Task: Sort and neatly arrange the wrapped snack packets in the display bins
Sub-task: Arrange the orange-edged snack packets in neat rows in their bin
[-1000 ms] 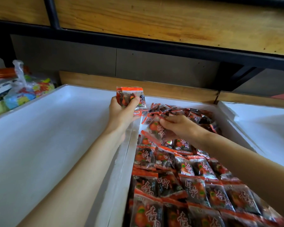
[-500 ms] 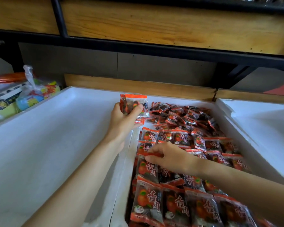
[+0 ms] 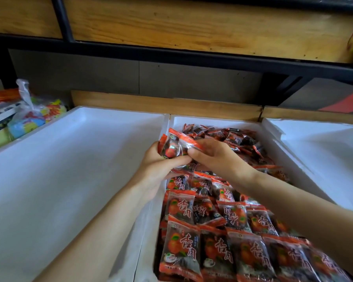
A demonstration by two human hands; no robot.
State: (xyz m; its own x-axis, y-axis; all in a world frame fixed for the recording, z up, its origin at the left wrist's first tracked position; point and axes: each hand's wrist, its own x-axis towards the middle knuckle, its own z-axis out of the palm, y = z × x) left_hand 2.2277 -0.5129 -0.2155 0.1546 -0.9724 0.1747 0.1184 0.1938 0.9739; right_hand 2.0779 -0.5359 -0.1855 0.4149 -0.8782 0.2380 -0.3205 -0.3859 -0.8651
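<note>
1. Presently the left grip (image 3: 157,165) (the person's left hand) curls its fingers round a small bundle of wrapped snack packets (image 3: 171,148), which stands upright in the palm.
2. The right grip (image 3: 218,157) reaches in from the other side and pinches the front packet of that same bundle at its clear edge, so both hands touch the bundle together.
3. The bundle hangs in the air just above the foam dividing wall (image 3: 149,231) and the far half of the middle bin (image 3: 212,120).
4. Inside the middle bin, the near part carries flat rows of packets (image 3: 222,241), overlapping like tiles, each with an orange-red strip, a dark body and white characters.
5. Behind the hands, at the far end of that bin, more of them lie in a loose heap (image 3: 238,139), pointing every which way.
6. A white foam left bin (image 3: 69,159) sits beside the dividing wall, and a right bin (image 3: 314,151) stands on the other side.
7. Far left, a knotted plastic bag (image 3: 35,117) of colourful items rests outside the bins.
8. Above, a wooden board (image 3: 192,23) sits on a black frame (image 3: 171,53).
</note>
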